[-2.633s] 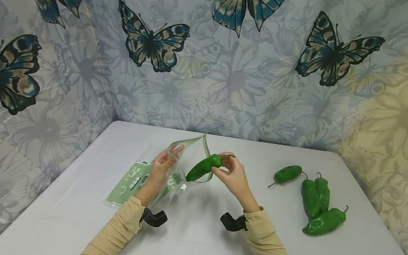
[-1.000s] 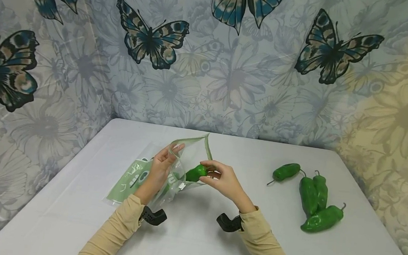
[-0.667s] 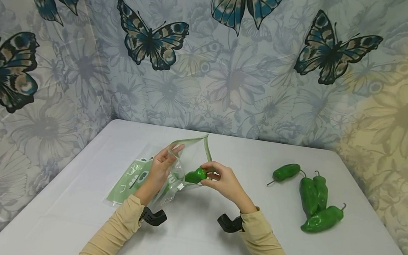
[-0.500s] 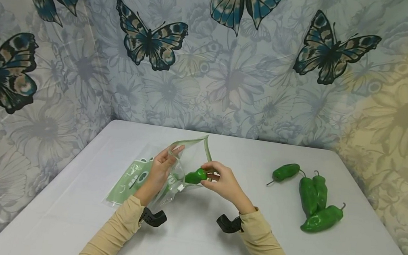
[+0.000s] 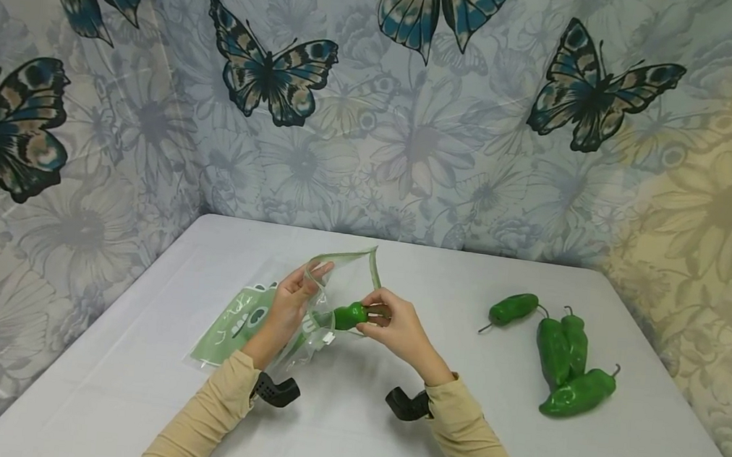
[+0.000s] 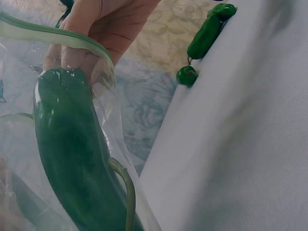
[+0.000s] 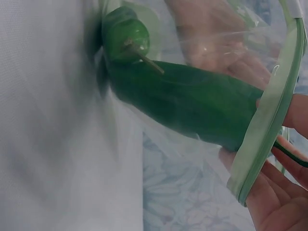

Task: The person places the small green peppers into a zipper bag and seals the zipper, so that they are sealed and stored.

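Observation:
A clear bag with a green zip edge (image 5: 373, 265) is held open at its mouth by the left hand (image 5: 283, 315), its fingers curled on the rim. The right hand (image 5: 404, 331) pinches the stem end of a green pepper (image 5: 349, 316), whose body lies inside the bag mouth. The left wrist view shows this pepper (image 6: 72, 144) through the plastic, with a stem of another pepper beside it. In the right wrist view another pepper (image 7: 127, 41) sits deeper in the bag, touching the held pepper (image 7: 192, 103); the right hand's fingers (image 7: 276, 192) are at the zip edge.
Several green peppers (image 5: 554, 350) lie in a loose group on the right of the white table (image 5: 347, 444). A flat green-printed bag (image 5: 226, 332) lies at the left, beneath the left forearm. Butterfly-patterned fabric (image 5: 412, 153) hangs behind the table.
The right hand has moved left and slightly down, bringing the pepper from the bag's mouth to mostly inside it. The left hand has stayed nearly in place. The peppers on the right look unmoved.

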A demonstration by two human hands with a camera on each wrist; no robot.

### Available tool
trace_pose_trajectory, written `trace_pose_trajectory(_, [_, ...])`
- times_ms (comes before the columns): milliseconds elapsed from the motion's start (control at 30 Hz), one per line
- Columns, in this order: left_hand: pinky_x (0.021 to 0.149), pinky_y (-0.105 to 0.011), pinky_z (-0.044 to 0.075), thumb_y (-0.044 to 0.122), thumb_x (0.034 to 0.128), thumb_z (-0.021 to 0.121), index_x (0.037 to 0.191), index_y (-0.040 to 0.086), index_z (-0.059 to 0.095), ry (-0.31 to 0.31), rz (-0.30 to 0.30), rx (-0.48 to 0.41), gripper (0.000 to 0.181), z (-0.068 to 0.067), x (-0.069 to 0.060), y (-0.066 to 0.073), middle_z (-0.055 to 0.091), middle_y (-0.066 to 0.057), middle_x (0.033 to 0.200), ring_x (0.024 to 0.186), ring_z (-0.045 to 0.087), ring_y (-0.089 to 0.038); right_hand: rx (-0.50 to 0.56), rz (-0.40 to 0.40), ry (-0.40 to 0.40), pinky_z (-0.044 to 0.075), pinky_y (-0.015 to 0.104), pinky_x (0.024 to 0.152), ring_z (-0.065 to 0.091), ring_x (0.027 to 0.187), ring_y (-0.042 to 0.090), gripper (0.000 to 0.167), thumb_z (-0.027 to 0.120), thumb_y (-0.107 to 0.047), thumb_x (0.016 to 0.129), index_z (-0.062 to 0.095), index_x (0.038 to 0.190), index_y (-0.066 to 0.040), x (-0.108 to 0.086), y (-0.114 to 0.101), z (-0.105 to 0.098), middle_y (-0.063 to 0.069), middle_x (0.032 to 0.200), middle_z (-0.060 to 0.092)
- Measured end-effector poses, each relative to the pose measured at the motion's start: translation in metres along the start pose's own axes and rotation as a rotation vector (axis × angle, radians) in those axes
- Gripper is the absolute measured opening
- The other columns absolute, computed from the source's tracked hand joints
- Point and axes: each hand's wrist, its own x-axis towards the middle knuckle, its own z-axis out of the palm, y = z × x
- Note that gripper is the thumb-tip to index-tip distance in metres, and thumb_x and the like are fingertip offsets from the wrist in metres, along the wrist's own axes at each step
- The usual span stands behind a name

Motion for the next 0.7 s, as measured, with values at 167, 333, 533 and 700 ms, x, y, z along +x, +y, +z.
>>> trace_pose_trajectory(167, [0.104,-0.041,0.015,0.034,0.0741,0.068,0.123,0.003,0.049,-0.019,0.016,0.016,0.061,0.000,0.000,-0.001,0.060,0.002,0.111,0.121,0.039,-0.017,-0.003,0.018,-0.013,0.050,0.034,0.074,0.059,0.089,0.039,0.028,0.065,0.016,0.072,0.051,0.096,0.013,0.000,0.001,0.001,0.027,0.096,0.056])
trace_pose_trajectory(333, [0.104,-0.041,0.014,0.033,0.0743,0.068,0.124,0.002,0.048,-0.005,0.012,0.013,0.063,0.000,-0.001,-0.001,0.061,0.002,0.111,0.121,0.039,-0.017,-0.029,0.018,0.007,0.050,0.034,0.074,0.058,0.090,0.037,0.033,0.067,0.013,0.073,0.051,0.101,0.012,0.003,0.017,0.003,0.025,0.099,0.057])
trace_pose_trajectory(533, [0.104,-0.040,0.014,0.033,0.0756,0.067,0.125,0.003,0.047,-0.024,0.003,0.016,0.061,0.000,-0.002,-0.003,0.060,0.002,0.113,0.122,0.037,-0.018,-0.090,0.025,0.039,0.050,0.028,0.071,0.060,0.088,0.030,0.028,0.068,0.007,0.074,0.055,0.099,0.006,0.005,0.032,0.006,0.017,0.097,0.059])
trace_pose_trajectory(700, [0.104,-0.040,0.015,0.034,0.0765,0.066,0.127,-0.004,0.043,-0.022,0.024,0.030,0.067,0.000,-0.001,-0.003,0.060,0.002,0.112,0.121,0.039,-0.017,-0.129,0.017,0.031,0.050,0.024,0.071,0.061,0.087,0.027,0.026,0.068,0.005,0.076,0.058,0.099,0.004,0.007,0.033,0.008,0.015,0.096,0.060])
